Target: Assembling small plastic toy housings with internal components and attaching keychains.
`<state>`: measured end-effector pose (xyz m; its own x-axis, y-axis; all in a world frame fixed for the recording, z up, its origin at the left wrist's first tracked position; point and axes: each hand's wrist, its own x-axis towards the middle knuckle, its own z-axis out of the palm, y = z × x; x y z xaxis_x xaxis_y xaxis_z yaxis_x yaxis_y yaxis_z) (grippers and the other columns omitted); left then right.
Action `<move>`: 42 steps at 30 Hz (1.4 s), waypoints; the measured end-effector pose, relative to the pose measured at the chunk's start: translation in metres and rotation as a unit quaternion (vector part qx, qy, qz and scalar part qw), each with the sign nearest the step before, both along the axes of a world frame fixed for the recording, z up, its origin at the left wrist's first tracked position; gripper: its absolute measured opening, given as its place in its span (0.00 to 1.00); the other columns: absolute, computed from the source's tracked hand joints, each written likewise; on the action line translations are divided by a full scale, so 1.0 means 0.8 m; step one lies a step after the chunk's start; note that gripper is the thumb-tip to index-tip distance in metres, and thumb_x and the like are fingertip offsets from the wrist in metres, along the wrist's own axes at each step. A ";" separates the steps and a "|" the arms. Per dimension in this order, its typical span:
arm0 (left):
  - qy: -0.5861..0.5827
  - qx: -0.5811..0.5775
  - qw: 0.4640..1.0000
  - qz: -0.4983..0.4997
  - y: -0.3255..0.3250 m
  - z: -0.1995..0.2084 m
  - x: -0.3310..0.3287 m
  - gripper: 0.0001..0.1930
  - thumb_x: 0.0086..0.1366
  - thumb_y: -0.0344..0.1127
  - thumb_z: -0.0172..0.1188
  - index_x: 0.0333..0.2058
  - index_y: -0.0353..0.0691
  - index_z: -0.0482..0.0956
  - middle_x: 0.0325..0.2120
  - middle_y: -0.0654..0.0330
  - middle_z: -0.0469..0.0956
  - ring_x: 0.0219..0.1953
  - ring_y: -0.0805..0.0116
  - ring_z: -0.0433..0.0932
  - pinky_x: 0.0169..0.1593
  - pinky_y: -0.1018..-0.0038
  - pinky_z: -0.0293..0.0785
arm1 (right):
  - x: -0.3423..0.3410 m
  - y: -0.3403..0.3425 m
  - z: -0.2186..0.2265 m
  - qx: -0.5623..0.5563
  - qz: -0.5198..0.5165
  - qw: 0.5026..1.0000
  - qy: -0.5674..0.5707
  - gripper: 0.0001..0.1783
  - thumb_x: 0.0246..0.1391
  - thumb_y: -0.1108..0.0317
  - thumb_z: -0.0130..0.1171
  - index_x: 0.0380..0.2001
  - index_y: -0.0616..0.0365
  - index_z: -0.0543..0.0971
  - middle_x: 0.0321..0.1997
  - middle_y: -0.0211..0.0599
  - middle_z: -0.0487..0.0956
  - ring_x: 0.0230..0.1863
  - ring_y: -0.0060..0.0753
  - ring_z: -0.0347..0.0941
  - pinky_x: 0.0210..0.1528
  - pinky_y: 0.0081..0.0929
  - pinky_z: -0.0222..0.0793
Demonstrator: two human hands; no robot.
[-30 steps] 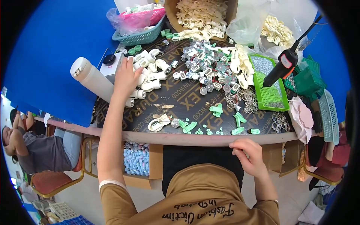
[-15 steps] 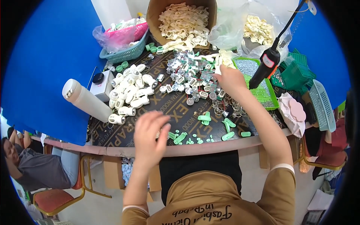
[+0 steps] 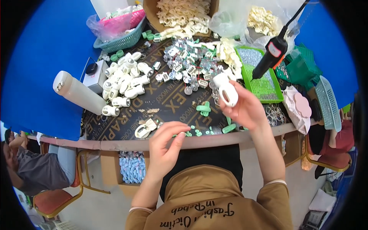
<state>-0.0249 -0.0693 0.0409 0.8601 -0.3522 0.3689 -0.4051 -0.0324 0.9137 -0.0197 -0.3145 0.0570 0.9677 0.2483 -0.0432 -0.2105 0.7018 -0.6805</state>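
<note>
My right hand point(image 3: 245, 109) grips a cream plastic casing shell point(image 3: 229, 95) with an oval opening, raised above the table. My left hand point(image 3: 166, 143) hovers at the table's front edge, fingers stretched and slightly apart, with nothing seen in it. Beside its fingers lies another cream casing shell point(image 3: 143, 130). Small green plastic pieces point(image 3: 198, 133) are scattered between the hands, and larger green strips point(image 3: 204, 109) lie beyond them. A heap of clear lamp parts with red wires point(image 3: 188, 63) fills the middle of the table.
White assembled flashlights point(image 3: 128, 78) are piled at left beside a white bottle point(image 3: 78, 92). A black electric screwdriver point(image 3: 270, 55) hangs over a green tray point(image 3: 268, 99) of screws. A carton point(image 3: 149, 15) of cream shells stands at the back. People sit at both sides.
My right hand has come back from the cream shells toward me with a casing shell. My left hand has moved slightly right and down; a shell now shows on the table beside it.
</note>
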 end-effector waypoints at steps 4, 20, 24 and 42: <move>0.041 -0.009 0.998 -0.039 -0.015 -0.001 -0.013 0.06 0.58 0.23 0.52 0.34 0.33 0.77 0.33 0.57 0.74 0.35 0.70 0.73 0.40 0.79 0.68 | -0.048 0.022 -0.012 -0.087 -0.013 0.994 -0.069 0.19 0.58 0.62 0.45 0.48 0.60 0.62 0.38 0.44 0.74 0.31 0.28 0.72 0.27 0.19 0.66; 0.156 -0.192 0.965 -0.086 -0.025 -0.038 -0.036 0.30 0.54 0.21 0.55 0.55 0.35 0.54 0.48 0.53 0.63 0.38 0.70 0.71 0.38 0.75 0.72 | -0.023 0.028 0.027 -0.713 -0.142 0.580 -0.366 0.18 0.40 0.67 0.59 0.37 0.60 0.72 0.33 0.42 0.73 0.38 0.44 0.69 0.40 0.36 0.66; 0.146 -0.094 0.980 -0.099 -0.006 -0.019 -0.014 0.20 0.54 0.21 0.55 0.47 0.34 0.67 0.43 0.57 0.64 0.38 0.74 0.70 0.33 0.81 0.72 | -0.038 0.066 0.023 -0.658 -0.011 0.636 -0.403 0.18 0.41 0.66 0.60 0.38 0.58 0.73 0.35 0.40 0.72 0.39 0.43 0.69 0.41 0.34 0.67; -0.173 0.296 0.934 0.099 -0.010 -0.036 0.099 0.13 0.51 0.33 0.61 0.36 0.37 0.75 0.30 0.56 0.74 0.34 0.56 0.72 0.37 0.67 0.69 | 0.181 -0.076 -0.014 -0.911 -0.223 0.096 -0.332 0.08 0.38 0.74 0.53 0.28 0.54 0.73 0.32 0.32 0.70 0.39 0.33 0.67 0.40 0.28 0.62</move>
<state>0.0541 -0.0770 0.0124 0.7949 -0.4298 0.4282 -0.6060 -0.5956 0.5273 0.1252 -0.3750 0.0458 0.8041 0.3424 0.4861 0.0795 -0.8721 0.4828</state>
